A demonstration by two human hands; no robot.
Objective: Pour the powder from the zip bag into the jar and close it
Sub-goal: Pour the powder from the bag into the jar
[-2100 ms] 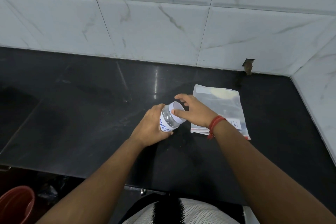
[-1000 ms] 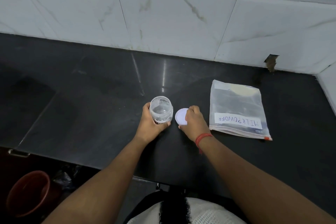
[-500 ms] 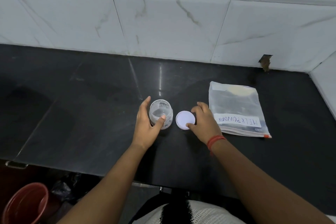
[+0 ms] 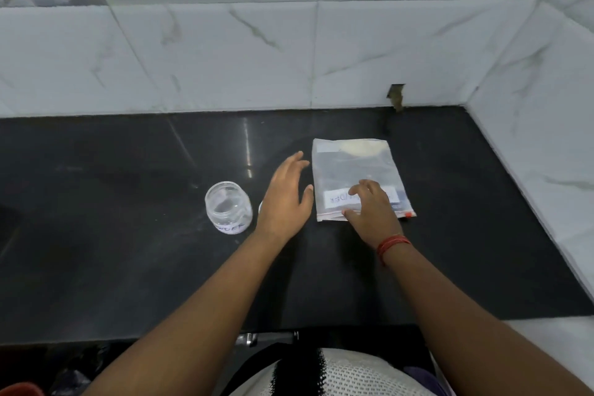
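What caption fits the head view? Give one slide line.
Right hand on the zip bag, left hand open beside the uncapped jar.

Lighting's pretty flat and cool on my feed, kinda dim overall with a bluish cast on the wall tiles point(image 4: 225, 51). There's a thin vertical glare streak on the black countertop point(image 4: 248, 151), so the light's coming from above and ahead. Soft shadows sit under both forearms. Wide-angle lens bends the tile lines near the edges, and the top-left corner looks smeary, not sharp.
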